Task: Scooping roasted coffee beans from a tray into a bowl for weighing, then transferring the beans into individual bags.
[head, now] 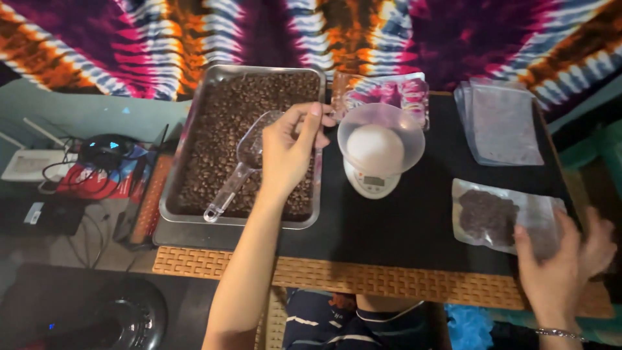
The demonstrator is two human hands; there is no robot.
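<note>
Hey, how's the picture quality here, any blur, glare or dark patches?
Head view: the right hand at the frame edge is smeared by motion blur; the left hand over the tray of coffee beans is softer than sharp; the clear bowl on the scale glows washed-out white; the lower left corner falls into deep shadow; the table edges bow slightly from wide-angle distortion.

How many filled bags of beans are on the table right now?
1: the filled bag lies at the table's right, under the right hand. The stack behind looks empty.
</note>
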